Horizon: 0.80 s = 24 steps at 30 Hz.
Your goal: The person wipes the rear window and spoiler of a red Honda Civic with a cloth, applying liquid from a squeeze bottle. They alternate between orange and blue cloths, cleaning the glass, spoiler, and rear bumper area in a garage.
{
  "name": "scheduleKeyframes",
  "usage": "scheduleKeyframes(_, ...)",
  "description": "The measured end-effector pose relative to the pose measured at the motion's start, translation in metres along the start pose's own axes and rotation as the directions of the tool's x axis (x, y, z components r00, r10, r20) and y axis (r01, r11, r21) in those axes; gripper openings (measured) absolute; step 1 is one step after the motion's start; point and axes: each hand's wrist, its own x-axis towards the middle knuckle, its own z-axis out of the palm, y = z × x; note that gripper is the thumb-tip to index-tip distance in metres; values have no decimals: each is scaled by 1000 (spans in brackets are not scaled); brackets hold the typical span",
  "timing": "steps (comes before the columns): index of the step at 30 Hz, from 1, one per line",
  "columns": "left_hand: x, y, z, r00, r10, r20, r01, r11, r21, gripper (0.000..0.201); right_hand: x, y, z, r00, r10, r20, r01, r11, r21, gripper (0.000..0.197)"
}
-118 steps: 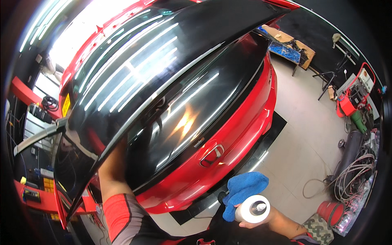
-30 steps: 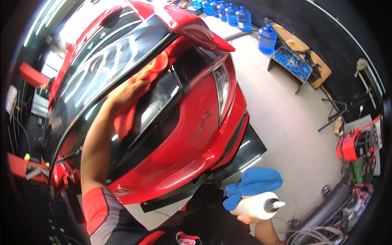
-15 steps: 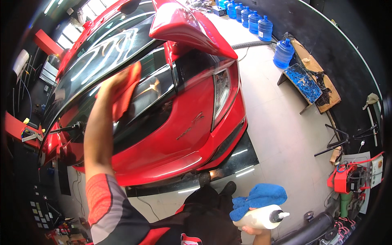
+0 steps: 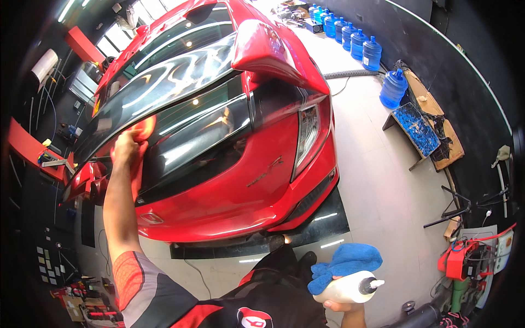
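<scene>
Orange-red cloth (image 4: 140,156) up at the dark rear glass (image 4: 188,145) of the red car (image 4: 219,210), seen from the head camera, and it's the left hand (image 4: 127,146) that has it, fingers closed on the fabric, arm at full stretch! Part of the cloth hangs below the hand, near the glass's left end; how firmly it presses, I can't tell. Down low on the right, the right hand (image 4: 336,306) grips a white bottle (image 4: 345,288), tilted, its dark-collared nozzle pointing right, with a blue cloth (image 4: 353,259) bunched against it. Beyond the car, blue water jugs (image 4: 372,53) line up, and a blue-topped bench (image 4: 410,128) stands by the wall.
</scene>
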Motion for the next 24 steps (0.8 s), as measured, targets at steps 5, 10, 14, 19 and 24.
scheduleKeyframes(5,41,-50,32,709,260,-656,-277,958,80,38,4,-10,-1,999,17,-30,-17,1000,14,71)
scheduleKeyframes(10,70,44,46,981,69,-181,-65,997,28,41,9,-16,4,996,-43,-80,43,999,-1,73)
scheduleKeyframes(14,85,99,29,982,158,-106,-165,984,-66,41,6,-1,4,995,-47,-88,46,999,-10,75)
scheduleKeyframes(19,63,183,24,875,485,-5,-462,831,-308,40,21,-1,17,1000,-10,-15,9,999,-51,75)
scheduleKeyframes(24,25,228,14,726,687,40,-577,639,-509,40,61,-8,27,992,-65,107,73,995,-69,76)
